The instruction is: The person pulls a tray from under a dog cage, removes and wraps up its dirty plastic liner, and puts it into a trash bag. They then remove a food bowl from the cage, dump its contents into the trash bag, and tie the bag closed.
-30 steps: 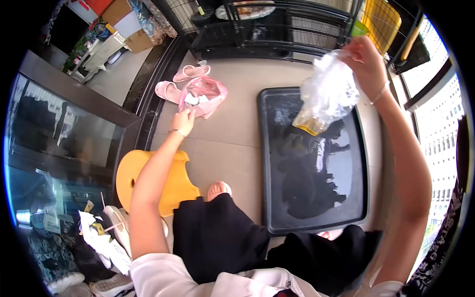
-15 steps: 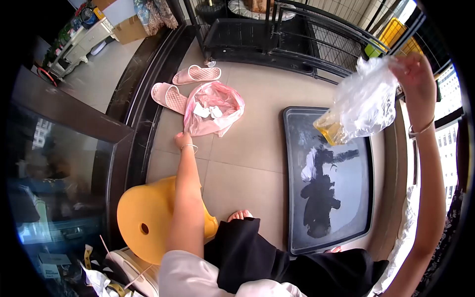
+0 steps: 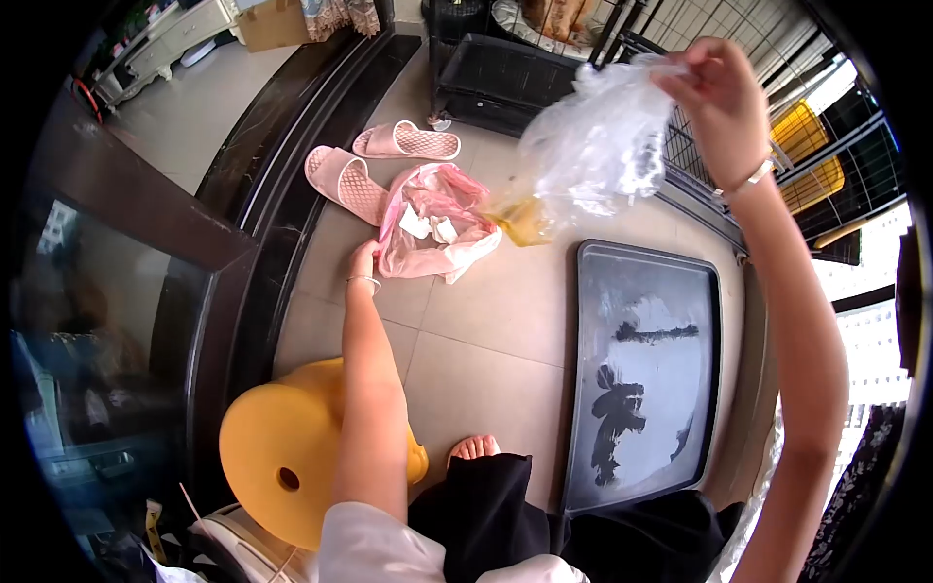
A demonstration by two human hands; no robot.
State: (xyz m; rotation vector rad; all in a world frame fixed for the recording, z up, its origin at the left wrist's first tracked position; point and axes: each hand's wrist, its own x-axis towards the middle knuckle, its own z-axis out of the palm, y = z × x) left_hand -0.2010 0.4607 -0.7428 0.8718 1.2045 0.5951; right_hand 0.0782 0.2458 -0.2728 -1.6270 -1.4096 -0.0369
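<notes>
My left hand [image 3: 363, 260] is closed on the near-left edge of a pink plastic bag [image 3: 452, 260], which sits with its mouth open on the floor. Crumpled white tissues [image 3: 416, 222] lie inside it. Raised at the upper right, my right hand [image 3: 714, 87] pinches the top of a clear plastic bag [image 3: 607, 136]. Yellow liquid [image 3: 530, 219] has pooled in that bag's lower corner, which hangs at the pink bag's right rim; whether they touch I cannot tell. Below my right arm a dark grey tray [image 3: 645, 364] lies on the floor, with dark wet-looking patches on it.
Two pink slippers [image 3: 406, 142] rest behind the pink bag. A yellow stool [image 3: 282, 442] stands beside my left arm. At the back is a black wire cage [image 3: 505, 83] with a brown furry animal [image 3: 556, 17] inside. A dark door frame [image 3: 228, 267] borders the left.
My right hand has carried the clear bag leftward, from above the tray to the pink bag's right side. My left hand still grips the pink bag. The view has shifted slightly.
</notes>
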